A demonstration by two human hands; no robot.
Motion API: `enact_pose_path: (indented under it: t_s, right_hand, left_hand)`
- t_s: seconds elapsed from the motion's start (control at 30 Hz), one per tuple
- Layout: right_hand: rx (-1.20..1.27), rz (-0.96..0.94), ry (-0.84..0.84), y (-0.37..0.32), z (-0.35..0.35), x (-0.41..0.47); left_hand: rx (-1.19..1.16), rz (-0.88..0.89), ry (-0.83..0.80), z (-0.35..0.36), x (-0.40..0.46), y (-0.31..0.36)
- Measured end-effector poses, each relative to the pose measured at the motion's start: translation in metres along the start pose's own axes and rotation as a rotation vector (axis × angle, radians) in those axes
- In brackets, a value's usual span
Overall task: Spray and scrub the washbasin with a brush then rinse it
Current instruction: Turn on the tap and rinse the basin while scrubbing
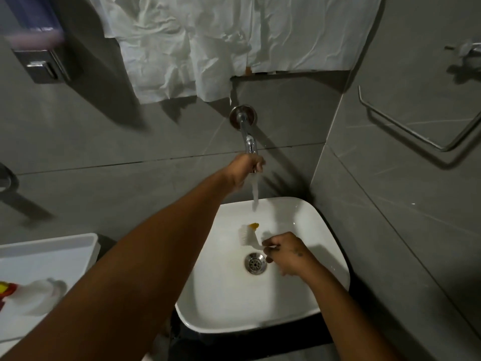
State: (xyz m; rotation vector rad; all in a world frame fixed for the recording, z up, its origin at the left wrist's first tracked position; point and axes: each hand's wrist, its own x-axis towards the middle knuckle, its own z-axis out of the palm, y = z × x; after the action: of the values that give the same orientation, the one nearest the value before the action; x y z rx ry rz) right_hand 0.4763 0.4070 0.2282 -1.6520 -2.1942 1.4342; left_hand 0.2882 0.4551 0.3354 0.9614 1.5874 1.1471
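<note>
A white square washbasin (307, 303) sits below a chrome wall tap (247, 134). My left hand (246, 169) is stretched out and closed around the tap's end. A stream of water (255, 191) falls from it into the basin. My right hand (286, 252) is inside the basin beside the metal drain (255, 263) and grips the handle of a white brush (248, 237). The brush has white bristles and a yellow tip, and it rests against the basin's bottom behind the drain.
A white spray bottle with a red and yellow nozzle (33, 295) lies on a white tray (52, 246) at the left. White paper (208, 43) covers the wall above. A soap dispenser (39, 48) hangs upper left, a chrome towel rail (416, 131) on the right wall.
</note>
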Motion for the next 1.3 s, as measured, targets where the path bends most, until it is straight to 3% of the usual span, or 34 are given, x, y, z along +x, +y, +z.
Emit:
enact_pose_path:
  t_s: [0.13, 0.57, 0.8, 0.93, 1.03, 1.13, 1.23, 1.3]
  right_hand:
    - [-0.067, 0.023, 0.081, 0.002, -0.003, 0.001]
    - [-0.218, -0.024, 0.028, 0.010, 0.001, -0.014]
    - [-0.328, -0.004, -0.016, 0.008, 0.002, -0.012]
    - [-0.409, 0.006, 0.053, 0.011, 0.004, -0.016]
    - [-0.376, -0.027, -0.021, 0.007, 0.007, -0.018]
    - [-0.386, -0.057, 0.109, 0.003, 0.006, -0.019]
    - [-0.399, -0.081, -0.011, 0.002, 0.008, -0.023]
    - [-0.371, -0.092, 0.053, 0.005, 0.009, -0.024]
  left_hand:
    - [0.049, -0.008, -0.084, -0.005, 0.002, -0.001]
    - [0.142, 0.190, 0.052, -0.030, -0.005, -0.019]
    - [0.146, 0.204, 0.064, -0.029, -0.009, -0.020]
    - [0.137, 0.203, 0.062, -0.027, -0.010, -0.021]
    - [0.136, 0.206, 0.059, -0.027, -0.009, -0.023]
    - [0.143, 0.201, 0.059, -0.026, -0.010, -0.023]
    - [0.142, 0.199, 0.062, -0.026, -0.012, -0.022]
    - [0.148, 0.200, 0.058, -0.026, -0.012, -0.022]
